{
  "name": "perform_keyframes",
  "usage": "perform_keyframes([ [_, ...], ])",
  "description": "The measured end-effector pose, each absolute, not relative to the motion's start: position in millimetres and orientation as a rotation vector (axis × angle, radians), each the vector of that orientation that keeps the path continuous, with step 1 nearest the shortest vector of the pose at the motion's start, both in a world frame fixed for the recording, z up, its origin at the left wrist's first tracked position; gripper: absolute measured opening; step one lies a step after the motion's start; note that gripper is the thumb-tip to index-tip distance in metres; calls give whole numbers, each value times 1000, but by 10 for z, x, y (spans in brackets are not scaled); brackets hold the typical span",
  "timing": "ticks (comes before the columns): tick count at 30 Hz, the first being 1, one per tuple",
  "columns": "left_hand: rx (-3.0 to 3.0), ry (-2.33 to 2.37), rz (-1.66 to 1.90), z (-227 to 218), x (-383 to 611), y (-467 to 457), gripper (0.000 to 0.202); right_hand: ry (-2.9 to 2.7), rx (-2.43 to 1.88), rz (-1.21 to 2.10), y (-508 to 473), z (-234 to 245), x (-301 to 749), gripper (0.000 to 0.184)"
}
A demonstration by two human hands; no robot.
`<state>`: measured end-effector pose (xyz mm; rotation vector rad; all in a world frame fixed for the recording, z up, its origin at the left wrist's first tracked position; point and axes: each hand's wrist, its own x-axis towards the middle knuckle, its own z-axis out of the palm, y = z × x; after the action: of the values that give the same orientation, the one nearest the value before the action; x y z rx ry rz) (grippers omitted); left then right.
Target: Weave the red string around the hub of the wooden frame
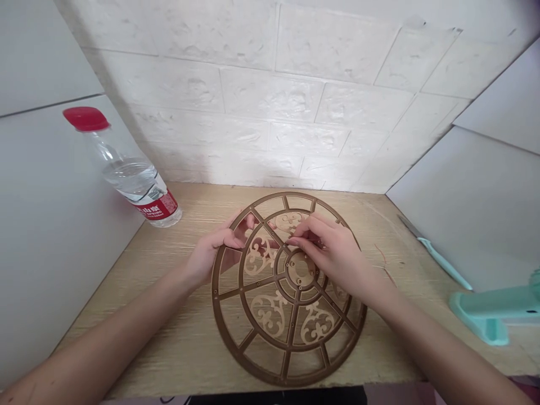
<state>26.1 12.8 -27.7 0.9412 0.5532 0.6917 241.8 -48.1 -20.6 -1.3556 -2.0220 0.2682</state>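
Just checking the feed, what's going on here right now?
A person is handling a round brown fretwork panel that rests on a light wood tabletop. Their left hand curls its fingers over the panel's upper-left ribs, while their right hand pinches near the inner ring; whether it holds some small piece there is hard to tell. A plastic water bottle lies to the left, and a mint-handled knife lies to the right.

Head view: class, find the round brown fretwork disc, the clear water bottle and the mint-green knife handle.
Round brown fretwork disc [216,275], head view, point on its left outer rim.
Clear plastic water bottle [135,179], head view, point on its water-filled body.
Mint-green knife handle [442,263], head view, point on its middle.
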Motion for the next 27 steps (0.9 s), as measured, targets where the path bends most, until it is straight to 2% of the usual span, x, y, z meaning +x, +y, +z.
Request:
perform_keyframes([
  [5,929,514,715,-277,245,130,25,-2031,-1338,275,-491,-199,2433,7],
  [8,902,537,703,-279,219,144,25,-2130,-1257,121,-507,-230,2445,9],
  [14,869,524,723,-249,202,146,27,-2405,-1124,-310,-564,-244,2467,34],
  [19,862,530,749,-217,206,121,25,-2396,-1077,-372,-575,-236,2478,29],
  [27,870,448,744,-191,202,116,24,-2362,-957,-407,-571,-261,2494,31],
])
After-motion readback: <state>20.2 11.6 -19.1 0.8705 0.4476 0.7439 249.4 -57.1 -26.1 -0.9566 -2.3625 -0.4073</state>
